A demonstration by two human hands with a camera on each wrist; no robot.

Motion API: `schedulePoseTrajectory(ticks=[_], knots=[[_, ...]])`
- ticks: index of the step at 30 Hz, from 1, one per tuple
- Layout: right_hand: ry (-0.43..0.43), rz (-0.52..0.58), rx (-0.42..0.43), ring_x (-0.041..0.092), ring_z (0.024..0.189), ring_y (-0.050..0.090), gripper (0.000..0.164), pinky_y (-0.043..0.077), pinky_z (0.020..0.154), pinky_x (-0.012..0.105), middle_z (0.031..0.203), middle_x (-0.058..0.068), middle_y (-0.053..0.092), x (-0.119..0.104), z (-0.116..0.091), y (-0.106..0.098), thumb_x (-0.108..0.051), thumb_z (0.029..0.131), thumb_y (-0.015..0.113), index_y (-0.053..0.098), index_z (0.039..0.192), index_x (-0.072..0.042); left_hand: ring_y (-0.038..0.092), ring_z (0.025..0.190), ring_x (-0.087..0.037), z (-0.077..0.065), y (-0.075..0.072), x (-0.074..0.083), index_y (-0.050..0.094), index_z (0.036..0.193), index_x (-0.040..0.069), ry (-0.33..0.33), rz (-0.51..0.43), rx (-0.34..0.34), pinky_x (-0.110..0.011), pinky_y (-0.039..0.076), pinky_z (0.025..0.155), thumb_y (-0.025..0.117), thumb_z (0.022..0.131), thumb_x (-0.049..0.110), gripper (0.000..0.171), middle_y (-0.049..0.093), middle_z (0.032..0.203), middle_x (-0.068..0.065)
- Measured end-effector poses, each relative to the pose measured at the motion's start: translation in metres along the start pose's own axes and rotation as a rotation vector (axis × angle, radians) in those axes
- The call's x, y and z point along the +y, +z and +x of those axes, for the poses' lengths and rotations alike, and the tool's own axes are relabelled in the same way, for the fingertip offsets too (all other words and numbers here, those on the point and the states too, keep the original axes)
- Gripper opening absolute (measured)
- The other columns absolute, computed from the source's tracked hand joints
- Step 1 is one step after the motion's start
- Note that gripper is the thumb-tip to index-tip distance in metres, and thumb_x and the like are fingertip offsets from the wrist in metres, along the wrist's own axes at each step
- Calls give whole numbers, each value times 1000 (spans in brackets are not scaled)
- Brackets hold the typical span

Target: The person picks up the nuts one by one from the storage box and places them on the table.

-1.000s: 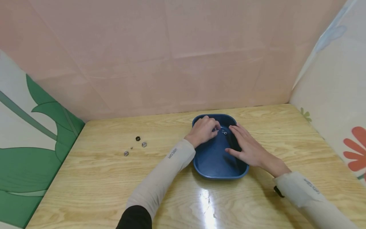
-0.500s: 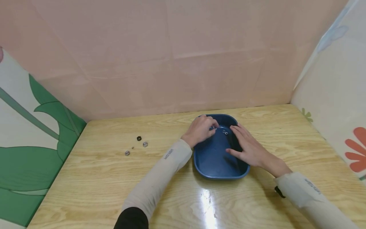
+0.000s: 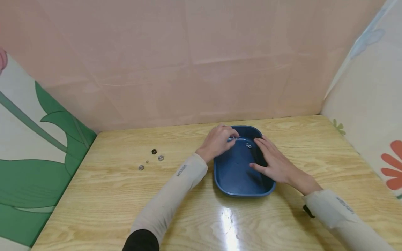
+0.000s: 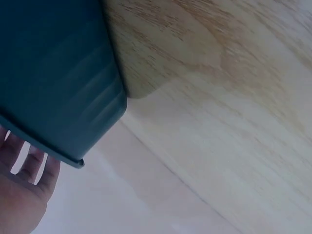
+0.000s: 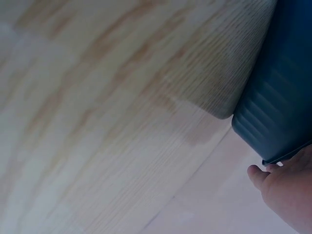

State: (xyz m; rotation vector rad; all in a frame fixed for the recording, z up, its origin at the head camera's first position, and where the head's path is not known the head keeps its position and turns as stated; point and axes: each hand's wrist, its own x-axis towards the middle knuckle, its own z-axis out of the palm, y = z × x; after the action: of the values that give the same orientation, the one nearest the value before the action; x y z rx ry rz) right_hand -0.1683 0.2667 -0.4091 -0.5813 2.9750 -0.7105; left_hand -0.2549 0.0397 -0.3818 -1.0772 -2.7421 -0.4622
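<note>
Over the back left part of the blue plastic tray (image 3: 232, 174), my left hand (image 3: 216, 141) pinches a small shiny metal piece (image 3: 233, 138), seemingly a nut, mostly hidden by the fingertips. Two small metal nuts (image 3: 250, 146) lie on the tray floor near its back right. My right hand (image 3: 274, 162) rests at the tray's right rim, its fingers straight and thumb spread over the inside. In the left wrist view, the left fingers (image 4: 33, 165) reach over the tray's rim. The right wrist view shows the right hand (image 5: 290, 190) at the rim too.
Left of the tray on the wooden table (image 3: 103, 195) lie a black nut (image 3: 154, 151), a silver nut (image 3: 161, 158), another silver nut (image 3: 141, 167) and a tiny piece (image 3: 147, 161). A pink cloth wall (image 3: 188, 87) rises behind the table.
My left hand has drawn slightly left and back toward the tray's left rim, with the small metal piece between its fingertips. The right hand stays at the rim. The head view has shifted a little.
</note>
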Motion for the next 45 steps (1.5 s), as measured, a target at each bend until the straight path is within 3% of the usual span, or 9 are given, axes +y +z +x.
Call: schedulePoseTrajectory(ticks=[11, 27, 45], knots=[[1, 1, -1, 43, 151, 6, 90, 17, 114, 69, 162, 25, 19, -1, -1, -1, -45, 94, 65, 20, 156, 3, 56, 97, -12, -7, -7, -5, 75, 114, 17, 25, -12, 73, -24, 46, 83, 68, 95, 21, 20, 73, 114, 4], [-2, 14, -3, 43, 151, 5, 93, 17, 114, 70, 161, 26, 19, 2, 1, 1, -45, 93, 66, 19, 157, 3, 57, 95, -13, -20, -10, -20, 76, 111, 15, 9, -39, 118, -23, 47, 80, 68, 95, 17, 19, 74, 110, 4], [-30, 5, 8, 42, 152, 3, 93, 14, 115, 67, 160, 27, 19, 3, 1, 2, -46, 94, 65, 18, 156, 5, 62, 103, -18, -37, -18, -41, 76, 106, 13, -19, -50, 175, -31, 48, 94, 70, 91, 13, 15, 75, 105, 2]])
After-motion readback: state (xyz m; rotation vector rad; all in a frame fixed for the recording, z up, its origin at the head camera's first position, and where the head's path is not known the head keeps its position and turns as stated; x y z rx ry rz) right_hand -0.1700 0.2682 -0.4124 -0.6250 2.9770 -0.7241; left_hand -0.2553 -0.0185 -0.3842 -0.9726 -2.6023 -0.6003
